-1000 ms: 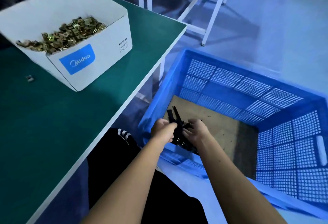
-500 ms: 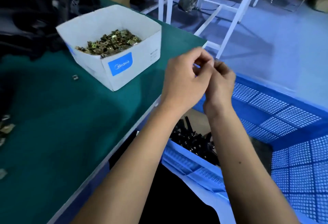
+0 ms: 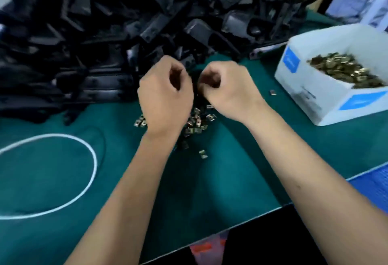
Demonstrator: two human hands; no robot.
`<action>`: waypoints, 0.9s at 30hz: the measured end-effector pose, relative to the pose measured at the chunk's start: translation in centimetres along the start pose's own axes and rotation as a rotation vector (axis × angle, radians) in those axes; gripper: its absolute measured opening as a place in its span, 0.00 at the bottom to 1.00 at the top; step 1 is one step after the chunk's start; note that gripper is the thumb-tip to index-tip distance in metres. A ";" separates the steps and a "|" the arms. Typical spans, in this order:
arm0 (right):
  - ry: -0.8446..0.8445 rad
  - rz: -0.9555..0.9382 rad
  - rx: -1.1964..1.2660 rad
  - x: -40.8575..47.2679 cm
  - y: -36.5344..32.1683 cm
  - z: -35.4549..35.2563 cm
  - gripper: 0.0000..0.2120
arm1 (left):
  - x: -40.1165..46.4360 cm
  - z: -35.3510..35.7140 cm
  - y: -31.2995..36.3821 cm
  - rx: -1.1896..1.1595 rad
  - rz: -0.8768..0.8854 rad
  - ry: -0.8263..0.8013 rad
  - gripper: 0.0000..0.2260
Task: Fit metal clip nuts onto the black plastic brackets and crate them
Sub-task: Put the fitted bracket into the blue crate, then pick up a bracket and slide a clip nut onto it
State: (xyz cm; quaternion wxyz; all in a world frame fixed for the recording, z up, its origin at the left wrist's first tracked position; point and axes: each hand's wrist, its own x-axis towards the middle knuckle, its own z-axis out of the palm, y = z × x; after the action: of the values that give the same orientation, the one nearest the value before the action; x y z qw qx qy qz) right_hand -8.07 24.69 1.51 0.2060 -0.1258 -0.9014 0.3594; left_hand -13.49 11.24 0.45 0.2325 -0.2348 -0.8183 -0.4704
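Hands hovering over loose clip nuts on the green desk (image 3: 241,180)

Left hand (image 3: 165,98) and right hand (image 3: 228,92) are curling, knuckles up, above scattered clip nuts (image 3: 197,124); black plastic brackets (image 3: 126,23) are lying heaped along the far edge.

Glossy blk plastic brackets (image 3: 117,19), brassy clip nuts (image 3: 197,122)

A heap of black plastic brackets (image 3: 130,29) walls off the far side of the green table (image 3: 241,170); the white carton of clip nuts (image 3: 327,88) blocks the right; loose clip nuts (image 3: 197,124) litter the centre under both wrists; a white cord loop (image 3: 63,180) lies left; bare green table lies near the front edge
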 end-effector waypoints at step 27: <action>0.617 -0.132 -0.005 3.6 1.5 2.6 0.19 | 1.1 -3.5 -9.2 -0.182 -0.136 0.045 0.06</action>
State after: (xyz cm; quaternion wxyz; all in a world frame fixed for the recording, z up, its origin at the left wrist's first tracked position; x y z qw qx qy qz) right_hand -12.32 25.55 -0.17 0.4925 -0.1707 -0.8034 0.2879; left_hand -19.32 4.21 -3.43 0.1961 -0.1881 -0.7809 -0.5625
